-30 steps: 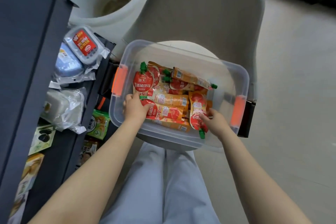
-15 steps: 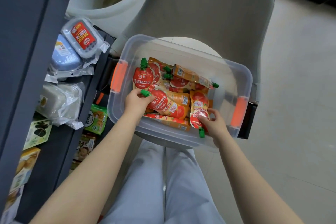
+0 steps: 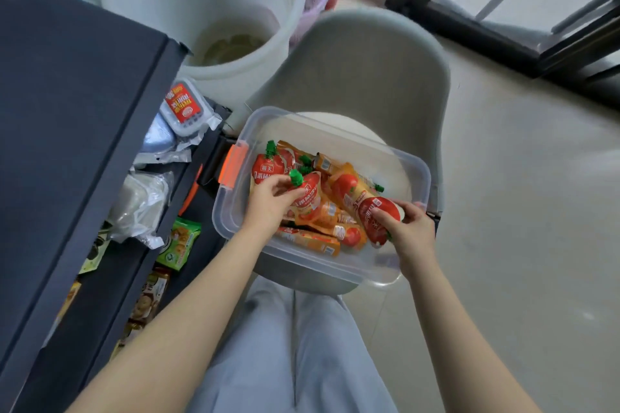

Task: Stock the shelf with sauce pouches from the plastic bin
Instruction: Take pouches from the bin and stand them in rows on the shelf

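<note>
My left hand (image 3: pixel 268 203) pinched a pouch (image 3: pixel 307 198) near its green cap, cap pointing away. My right hand (image 3: pixel 407 228) closed around another pouch (image 3: pixel 375 211), lying diagonally, both inside the bin (image 3: pixel 335 126).

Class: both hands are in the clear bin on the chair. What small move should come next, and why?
Probably lift both pouches clear of the bin: the left hand grips one pouch, the right hand another, and the shelf stands left.
</note>
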{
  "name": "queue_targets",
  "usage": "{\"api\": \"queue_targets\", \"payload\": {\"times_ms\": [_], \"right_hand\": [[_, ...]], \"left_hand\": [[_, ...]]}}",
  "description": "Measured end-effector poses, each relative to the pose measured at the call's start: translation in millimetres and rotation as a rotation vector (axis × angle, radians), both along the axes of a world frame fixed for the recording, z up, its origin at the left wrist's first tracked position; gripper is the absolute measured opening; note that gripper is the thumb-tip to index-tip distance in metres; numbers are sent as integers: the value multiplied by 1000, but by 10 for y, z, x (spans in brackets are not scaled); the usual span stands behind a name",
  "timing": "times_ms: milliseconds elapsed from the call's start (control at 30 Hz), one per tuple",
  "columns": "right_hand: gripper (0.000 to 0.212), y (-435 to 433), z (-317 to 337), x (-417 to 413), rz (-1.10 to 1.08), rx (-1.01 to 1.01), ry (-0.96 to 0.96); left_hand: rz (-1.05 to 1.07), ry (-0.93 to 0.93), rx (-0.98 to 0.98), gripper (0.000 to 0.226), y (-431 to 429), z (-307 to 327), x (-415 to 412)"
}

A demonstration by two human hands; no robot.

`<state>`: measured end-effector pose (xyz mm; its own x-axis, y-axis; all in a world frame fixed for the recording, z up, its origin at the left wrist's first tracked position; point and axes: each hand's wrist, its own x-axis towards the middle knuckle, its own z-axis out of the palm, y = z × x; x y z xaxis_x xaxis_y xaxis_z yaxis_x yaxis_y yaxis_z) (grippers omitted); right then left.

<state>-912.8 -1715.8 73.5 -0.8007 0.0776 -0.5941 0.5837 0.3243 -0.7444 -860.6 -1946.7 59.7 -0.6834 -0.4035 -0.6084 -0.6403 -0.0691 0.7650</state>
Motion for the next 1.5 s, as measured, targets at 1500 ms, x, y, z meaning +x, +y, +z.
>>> {"api": "queue_targets", "payload": {"times_ms": [1500], "right_hand": [[21,-3796,4247,5068,1432,-1001,620]], "left_hand": [[1259,708,-667,11,-1372,4382,7076]]}}
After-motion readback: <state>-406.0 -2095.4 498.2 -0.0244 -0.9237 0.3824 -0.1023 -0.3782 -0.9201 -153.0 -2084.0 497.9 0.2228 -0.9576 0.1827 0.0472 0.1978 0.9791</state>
